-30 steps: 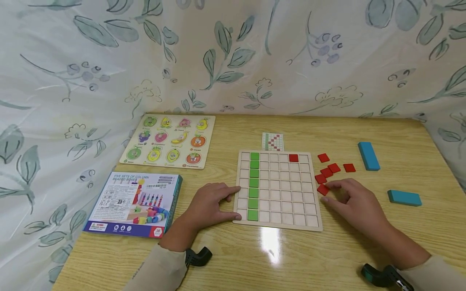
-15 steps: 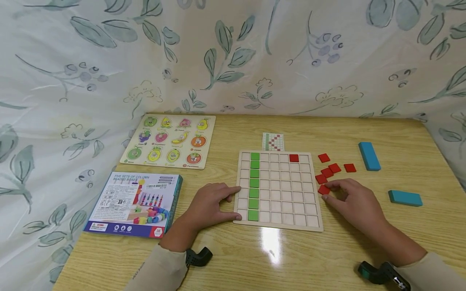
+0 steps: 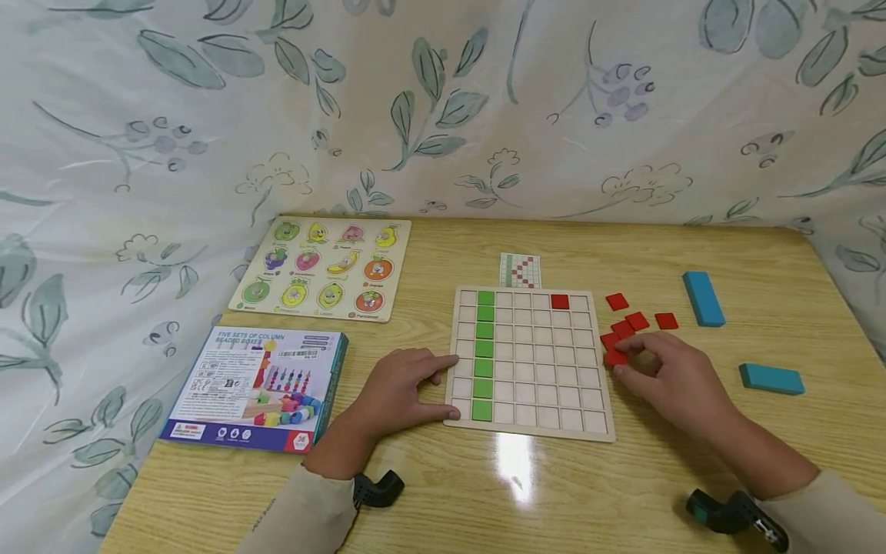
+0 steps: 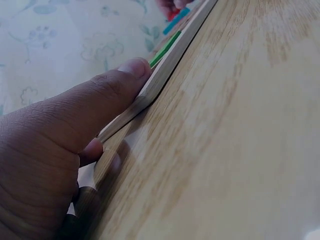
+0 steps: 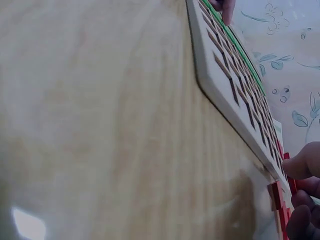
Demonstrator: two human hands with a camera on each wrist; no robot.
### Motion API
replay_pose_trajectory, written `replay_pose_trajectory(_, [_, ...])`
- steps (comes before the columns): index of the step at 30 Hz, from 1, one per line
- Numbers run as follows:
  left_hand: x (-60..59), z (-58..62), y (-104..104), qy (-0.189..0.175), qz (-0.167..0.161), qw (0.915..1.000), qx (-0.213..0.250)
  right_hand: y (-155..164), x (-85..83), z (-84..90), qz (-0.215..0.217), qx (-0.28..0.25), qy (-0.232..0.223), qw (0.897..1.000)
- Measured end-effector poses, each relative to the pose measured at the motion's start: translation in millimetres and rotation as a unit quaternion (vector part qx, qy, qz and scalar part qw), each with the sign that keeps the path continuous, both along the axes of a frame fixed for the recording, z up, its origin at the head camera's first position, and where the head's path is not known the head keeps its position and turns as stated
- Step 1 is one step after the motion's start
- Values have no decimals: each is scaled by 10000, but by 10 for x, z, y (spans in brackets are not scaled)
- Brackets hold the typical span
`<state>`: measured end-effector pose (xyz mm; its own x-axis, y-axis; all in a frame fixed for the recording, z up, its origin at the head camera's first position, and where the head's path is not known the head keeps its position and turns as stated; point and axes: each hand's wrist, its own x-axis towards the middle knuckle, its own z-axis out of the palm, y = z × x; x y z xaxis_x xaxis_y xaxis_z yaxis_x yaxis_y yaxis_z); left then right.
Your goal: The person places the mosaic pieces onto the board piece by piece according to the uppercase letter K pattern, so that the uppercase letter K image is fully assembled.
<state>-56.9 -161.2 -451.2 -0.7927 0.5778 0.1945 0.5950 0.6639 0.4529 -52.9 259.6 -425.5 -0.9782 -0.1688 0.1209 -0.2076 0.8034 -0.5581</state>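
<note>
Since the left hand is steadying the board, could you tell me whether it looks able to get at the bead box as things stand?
Probably yes: the left hand rests at the board edge, the bead box lies just beside it, and only bare table shows between them.

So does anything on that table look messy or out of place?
Only slightly: the loose red tiles lie scattered and tilted beside the grid board, some touching or overlapping. The two blue blocks lie apart at different angles. Nothing looks spilled or damaged.
</note>
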Motion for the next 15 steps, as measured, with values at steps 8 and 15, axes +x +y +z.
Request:
replay_pose_trajectory(8, [1,-2,-6,-47,-23,10000,75,-98,-168,67,385,-29,-137,9992])
replay_pose_trajectory(15, [0,13,-1,-38,-19,10000,-1,-249,-386,103,598,22,-399,9974])
